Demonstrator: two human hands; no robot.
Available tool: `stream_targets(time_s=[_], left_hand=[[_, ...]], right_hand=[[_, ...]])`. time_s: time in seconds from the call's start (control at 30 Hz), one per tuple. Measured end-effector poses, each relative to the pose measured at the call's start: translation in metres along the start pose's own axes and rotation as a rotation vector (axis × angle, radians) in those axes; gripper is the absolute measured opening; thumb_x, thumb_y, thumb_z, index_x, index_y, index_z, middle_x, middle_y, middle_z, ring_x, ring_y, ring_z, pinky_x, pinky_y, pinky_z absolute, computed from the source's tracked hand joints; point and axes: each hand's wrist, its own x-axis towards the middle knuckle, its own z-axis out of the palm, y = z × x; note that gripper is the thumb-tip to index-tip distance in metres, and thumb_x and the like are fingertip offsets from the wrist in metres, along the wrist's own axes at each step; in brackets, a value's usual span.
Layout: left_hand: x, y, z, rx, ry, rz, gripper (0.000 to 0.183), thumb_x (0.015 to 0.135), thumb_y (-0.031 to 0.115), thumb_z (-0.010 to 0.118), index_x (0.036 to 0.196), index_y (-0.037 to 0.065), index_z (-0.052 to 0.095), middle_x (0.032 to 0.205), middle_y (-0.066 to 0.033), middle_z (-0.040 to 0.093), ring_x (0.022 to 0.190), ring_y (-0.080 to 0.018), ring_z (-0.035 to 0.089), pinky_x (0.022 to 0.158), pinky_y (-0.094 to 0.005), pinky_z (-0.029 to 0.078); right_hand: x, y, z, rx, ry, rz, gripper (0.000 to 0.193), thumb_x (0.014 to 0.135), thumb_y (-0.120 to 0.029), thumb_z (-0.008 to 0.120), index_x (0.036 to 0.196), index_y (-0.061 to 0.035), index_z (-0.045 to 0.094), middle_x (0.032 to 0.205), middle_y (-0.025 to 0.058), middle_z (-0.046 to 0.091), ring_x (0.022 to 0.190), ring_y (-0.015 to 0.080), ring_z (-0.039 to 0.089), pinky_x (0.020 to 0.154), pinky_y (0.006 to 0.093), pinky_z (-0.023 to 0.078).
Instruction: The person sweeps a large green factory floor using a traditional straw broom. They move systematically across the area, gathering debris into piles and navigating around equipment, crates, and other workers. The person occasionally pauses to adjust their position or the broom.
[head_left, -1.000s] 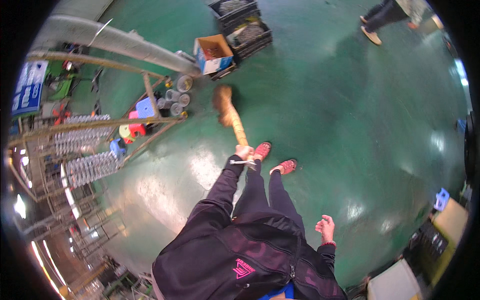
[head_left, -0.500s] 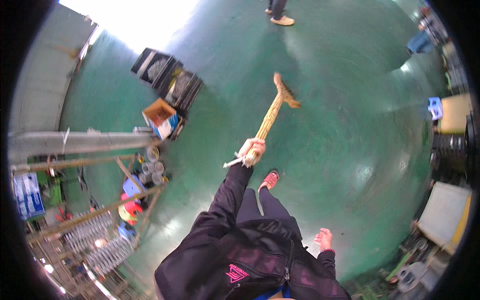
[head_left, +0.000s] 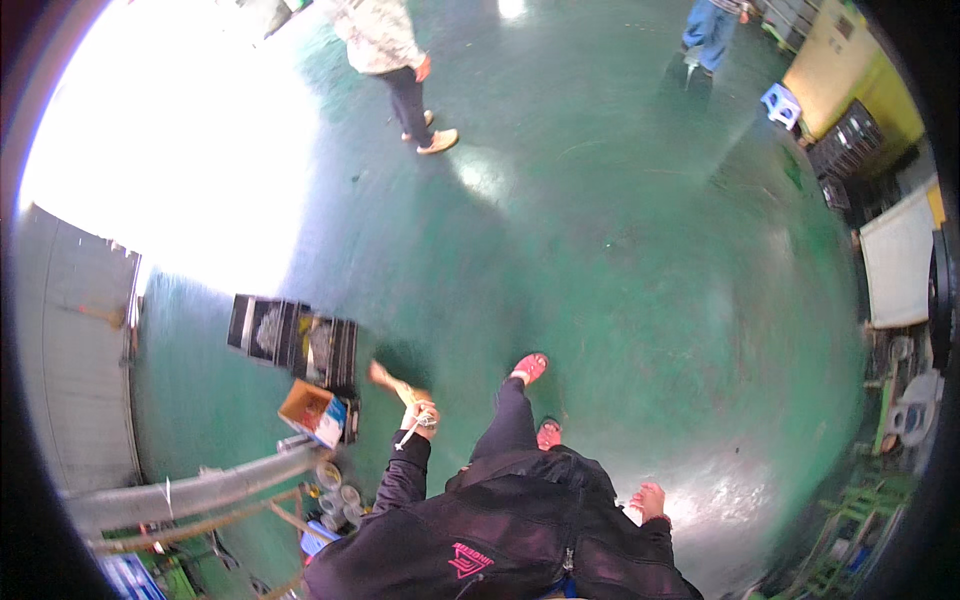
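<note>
My left hand (head_left: pixel 424 418) is closed around the handle of a straw broom, low and to the left of my body. The broom (head_left: pixel 391 381) points away from me at a slant, its far end blurred and foreshortened beside the black crates. A white cord (head_left: pixel 408 436) hangs from the handle end at my fist. My right hand (head_left: pixel 650 499) hangs at my right side with loosely bent fingers, and I see nothing held in it. Below me my pink shoes (head_left: pixel 531 368) are in mid-stride on the green floor (head_left: pixel 640 290).
Black crates (head_left: pixel 298 340) with contents and an open cardboard box (head_left: pixel 312 410) stand at left, near a metal beam (head_left: pixel 215 487). Ahead stands a person in a light patterned top (head_left: pixel 375 35); another in jeans (head_left: pixel 710 35) is farther right. A stool (head_left: pixel 782 105) and machinery line the right.
My left hand has drawn the broom back from in front of me, down to my left side. The view has shifted, showing more of the people ahead. My feet have stepped.
</note>
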Motion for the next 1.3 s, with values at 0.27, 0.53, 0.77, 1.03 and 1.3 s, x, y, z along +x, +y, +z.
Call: stream_targets(time_s=[0.27, 0.53, 0.77, 1.03, 1.3], left_hand=[[0.13, -0.096, 0.109, 0.855, -0.407, -0.585, 0.011, 0.074, 0.014, 0.048, 0.067, 0.005, 0.044, 0.056, -0.0016, 0.044, 0.047, -0.0124, 0.045, 0.041, -0.0228, 0.038], [0.233, -0.189, 0.308, 0.584, -0.211, -0.907, 0.012, 0.07, 0.006, 0.045, 0.062, 0.007, 0.037, 0.051, -0.0008, 0.039, 0.04, -0.0097, 0.039, 0.036, -0.0213, 0.035], [0.118, -0.193, 0.302, 1.949, -0.363, -0.614, 0.057, 0.067, -0.003, 0.051, 0.11, 0.018, 0.02, 0.055, -0.0049, 0.039, 0.039, -0.0131, 0.04, 0.035, -0.0299, 0.036], [0.099, -0.233, 0.218, 1.97, -0.303, -1.618, 0.05, 0.068, -0.001, 0.052, 0.11, 0.01, 0.028, 0.056, -0.0044, 0.04, 0.037, -0.0099, 0.038, 0.035, -0.0247, 0.033], [0.112, -0.299, 0.005, 1.862, 0.067, -2.378, 0.025, 0.071, 0.01, 0.053, 0.051, 0.009, 0.038, 0.045, -0.0011, 0.04, 0.037, -0.0111, 0.039, 0.037, -0.0252, 0.031]], right_hand=[[-0.02, -0.027, 0.078, 0.137, -0.028, 0.091, 0.024, 0.073, 0.001, 0.041, 0.096, -0.0032, 0.043, 0.055, 0.0116, 0.047, 0.038, 0.0191, 0.045, 0.033, 0.0311, 0.041], [-0.062, -0.099, 0.15, 0.031, 0.002, -0.25, 0.027, 0.071, -0.003, 0.044, 0.098, -0.0038, 0.047, 0.06, 0.0071, 0.053, 0.049, 0.013, 0.052, 0.043, 0.0242, 0.044], [-0.089, -0.027, 0.159, 0.368, 0.237, 0.072, 0.026, 0.072, -0.002, 0.042, 0.097, -0.0024, 0.048, 0.059, 0.0099, 0.053, 0.045, 0.0149, 0.052, 0.039, 0.0259, 0.044], [-0.138, 0.033, 0.204, 0.344, 0.237, 0.363, 0.026, 0.071, -0.003, 0.042, 0.096, -0.0021, 0.049, 0.058, 0.0114, 0.054, 0.043, 0.018, 0.053, 0.038, 0.0277, 0.044], [-0.179, 0.006, 0.19, 0.488, 0.419, 0.072, 0.024, 0.074, -0.007, 0.043, 0.096, -0.0027, 0.049, 0.062, 0.0086, 0.053, 0.049, 0.0135, 0.053, 0.044, 0.0246, 0.044]])
